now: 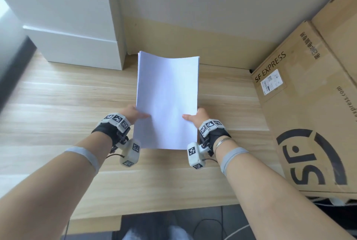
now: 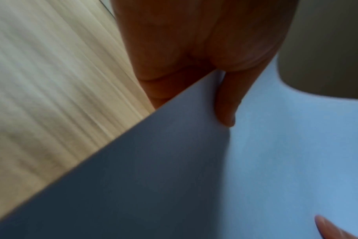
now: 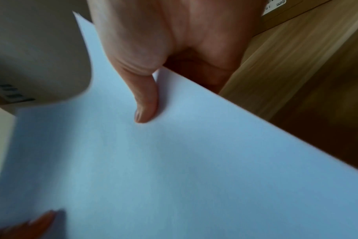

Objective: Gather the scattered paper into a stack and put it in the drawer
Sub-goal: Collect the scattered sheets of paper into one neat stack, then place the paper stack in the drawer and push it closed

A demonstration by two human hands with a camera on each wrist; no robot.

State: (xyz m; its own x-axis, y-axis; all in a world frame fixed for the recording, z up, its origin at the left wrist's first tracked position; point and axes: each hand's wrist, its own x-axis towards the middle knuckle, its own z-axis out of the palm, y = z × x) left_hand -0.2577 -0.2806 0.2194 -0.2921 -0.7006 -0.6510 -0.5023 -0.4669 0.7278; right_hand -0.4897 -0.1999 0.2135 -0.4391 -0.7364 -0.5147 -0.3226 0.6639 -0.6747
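Nearest to you, both of your forearms reach forward over the pale wooden table (image 1: 58, 93), each wrist wearing a black strap with white marker blocks. Your left hand (image 1: 133, 114) and right hand (image 1: 197, 117) are set apart, one at each long edge of a stack of white paper (image 1: 168, 100), and each is clamped on it: the thumbs lie flat on the top sheet while the other fingers are hidden beneath. The left wrist view shows your left thumb (image 2: 225, 105) pressed on the sheet near its edge, with the shaded underside of the stack beside it and the wood grain of the table behind. The right wrist view shows your right thumb (image 3: 145, 100) lying on the top sheet in the same way, and the tip of the opposite thumb at the bottom corner. The stack is held lengthwise away from you, lifted off the table at its near end, with the far end bowed slightly; whether the far end touches the table cannot be told. Beyond the paper, at the far left, a white drawer unit (image 1: 73, 33) stands on the table with both drawer fronts closed. To the right sits a large cardboard box (image 1: 309, 104) printed with SF EXPRESS, and a plain wall rises behind.
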